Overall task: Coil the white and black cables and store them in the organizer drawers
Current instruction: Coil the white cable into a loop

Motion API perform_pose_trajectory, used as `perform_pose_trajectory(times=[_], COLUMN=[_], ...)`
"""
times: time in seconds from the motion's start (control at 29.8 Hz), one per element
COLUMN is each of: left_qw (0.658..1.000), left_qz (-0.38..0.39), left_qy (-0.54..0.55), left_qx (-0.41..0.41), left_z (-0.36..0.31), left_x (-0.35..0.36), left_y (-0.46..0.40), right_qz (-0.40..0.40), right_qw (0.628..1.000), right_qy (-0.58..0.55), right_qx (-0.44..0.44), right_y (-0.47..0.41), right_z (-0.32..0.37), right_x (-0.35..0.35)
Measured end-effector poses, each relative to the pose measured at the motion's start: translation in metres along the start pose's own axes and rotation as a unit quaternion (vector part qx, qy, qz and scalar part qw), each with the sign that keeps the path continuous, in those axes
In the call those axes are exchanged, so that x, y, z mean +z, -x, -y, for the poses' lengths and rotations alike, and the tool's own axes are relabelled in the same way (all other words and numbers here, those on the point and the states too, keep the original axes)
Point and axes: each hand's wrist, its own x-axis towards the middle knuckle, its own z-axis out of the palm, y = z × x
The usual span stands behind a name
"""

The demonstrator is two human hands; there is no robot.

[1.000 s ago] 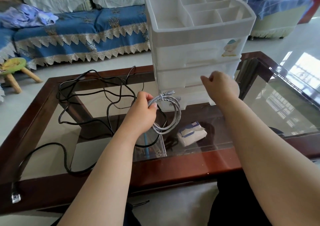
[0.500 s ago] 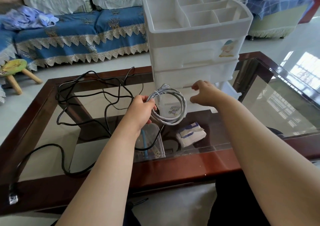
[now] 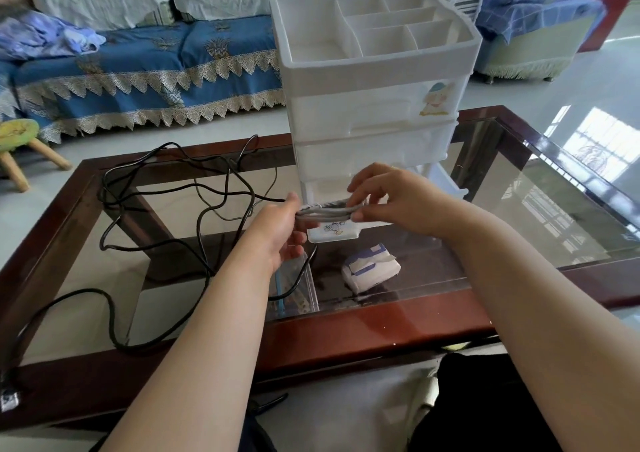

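Now | right hand left the bottom drawer, pinches white cable | left hand still grips coil

Present: one white plastic drawer organizer, one coiled white cable, one loose black cable, one small green wooden stool, two bare hands, left and right.

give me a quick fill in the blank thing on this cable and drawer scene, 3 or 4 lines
1. The coiled white cable is held by ____ hands.
2. The loose black cable lies uncoiled on the ____ top of the brown wooden table.
3. The white plastic drawer organizer has its ____ drawer pulled open.
4. The compartments on top of the organizer hold ____.

Missing words: both; glass; bottom; nothing
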Motion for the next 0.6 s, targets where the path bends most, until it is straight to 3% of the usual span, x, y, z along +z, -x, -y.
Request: perform_pose_trajectory(times=[0.2,0.34,0.4,0.5,0.6], left_qw=[0.994,0.960,0.933,0.892,0.861], left_qz=[-0.056,-0.083,-0.089,-0.099,-0.125], left_qy=[-0.056,-0.195,-0.272,-0.364,-0.400], left_qx=[0.079,0.185,0.218,0.247,0.288], left_z=[0.003,0.009,0.012,0.016,0.018], left_x=[0.011,0.017,0.019,0.018,0.017], left_y=[0.000,0.000,-0.001,-0.006,-0.006], right_qz=[-0.090,-0.044,0.011,0.059,-0.065], right_qw=[0.990,0.972,0.970,0.952,0.955], right_qy=[0.077,0.174,0.162,0.236,0.234], right_qx=[0.075,0.155,0.182,0.188,0.168], right_y=[0.001,-0.008,-0.012,-0.014,-0.010], right_z=[-0.026,-0.048,-0.056,-0.056,-0.043], right_x=[-0.012,-0.007,0.002,0.013,0.013])
